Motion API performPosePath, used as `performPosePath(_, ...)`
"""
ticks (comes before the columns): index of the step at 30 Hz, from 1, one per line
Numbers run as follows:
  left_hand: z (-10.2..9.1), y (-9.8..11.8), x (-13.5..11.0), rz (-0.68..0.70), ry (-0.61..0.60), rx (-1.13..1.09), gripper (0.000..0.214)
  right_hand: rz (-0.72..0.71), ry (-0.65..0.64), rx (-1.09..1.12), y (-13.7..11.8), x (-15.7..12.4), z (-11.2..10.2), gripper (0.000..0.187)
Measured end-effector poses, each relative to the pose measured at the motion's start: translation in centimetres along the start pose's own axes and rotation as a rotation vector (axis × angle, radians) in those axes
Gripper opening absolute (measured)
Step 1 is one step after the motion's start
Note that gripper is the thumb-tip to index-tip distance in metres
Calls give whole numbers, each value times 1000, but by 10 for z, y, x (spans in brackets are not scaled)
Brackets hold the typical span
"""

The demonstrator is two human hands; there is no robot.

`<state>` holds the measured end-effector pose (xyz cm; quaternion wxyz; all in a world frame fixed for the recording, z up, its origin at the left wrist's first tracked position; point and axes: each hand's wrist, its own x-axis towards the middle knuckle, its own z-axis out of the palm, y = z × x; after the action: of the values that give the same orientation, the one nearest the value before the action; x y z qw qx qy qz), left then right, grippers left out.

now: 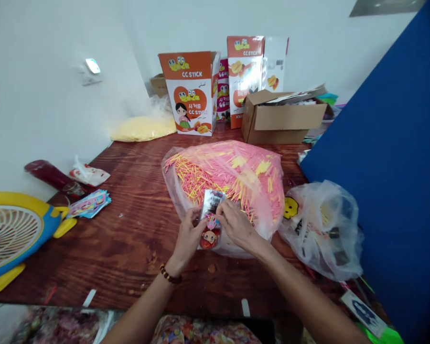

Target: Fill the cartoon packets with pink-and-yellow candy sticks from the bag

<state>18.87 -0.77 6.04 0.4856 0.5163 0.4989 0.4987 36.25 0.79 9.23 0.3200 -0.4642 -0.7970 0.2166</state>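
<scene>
A small silver packet (212, 203) with a cartoon face printed at its lower end is held upright between my hands at the table's middle. My left hand (192, 228) grips its left side, thumb across the front. From the right, my right hand (235, 223) has its fingers closed on the packet's edge. Just behind them lies a large clear plastic bag (172, 184), open toward me. Thin pink and yellow sticks (197, 179) fill it, loose at the left and packed more evenly at the right. The packet's inside does not show.
Orange and white CC Stick boxes (189, 95) and an open cardboard box (286, 119) stand at the back. A yellow and blue fan (17, 234), printed packets (89, 203) and a dark red bottle (53, 177) are at left. A translucent plastic bag (326, 234) sits beside the blue panel (376, 143).
</scene>
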Motion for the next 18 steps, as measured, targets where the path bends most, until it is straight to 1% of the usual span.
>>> performPosePath(2,-12,-1,-6,-33,-121,-2,29,62,-17,238,1,-4,1,18)
performPosePath(3,-18,-1,-10,-56,-199,-8,29,106,-28,314,2,-6,1,19)
performPosePath(4,-25,-2,-16,-87,-278,-14,29,155,-29,336,4,-8,0,19)
performPosePath(5,-32,-2,-21,-125,-349,-18,30,209,-16,300,7,-9,-2,19)
performPosePath(6,-40,-4,-26,-167,-408,-20,31,271,15,218,12,-11,-4,18)
performPosePath(8,-59,-9,-35,-256,-478,-19,34,398,92,21,23,-18,-13,14)
performPosePath(9,-69,-12,-38,-289,-482,-13,35,449,106,-39,28,-23,-18,13)
performPosePath(10,-81,-16,-40,-320,-459,-8,35,469,76,-45,33,-31,-23,13)
performPosePath(12,-106,-22,-40,-343,-358,26,37,466,-84,34,41,-56,-34,19)
performPosePath(14,-133,-25,-35,-350,-265,81,40,483,-305,91,46,-90,-42,25)
performPosePath(16,-157,-27,-28,-372,-233,155,42,570,-428,62,50,-131,-46,24)
performPosePath(18,-177,-29,-17,-381,-225,225,45,702,-519,36,55,-171,-46,20)
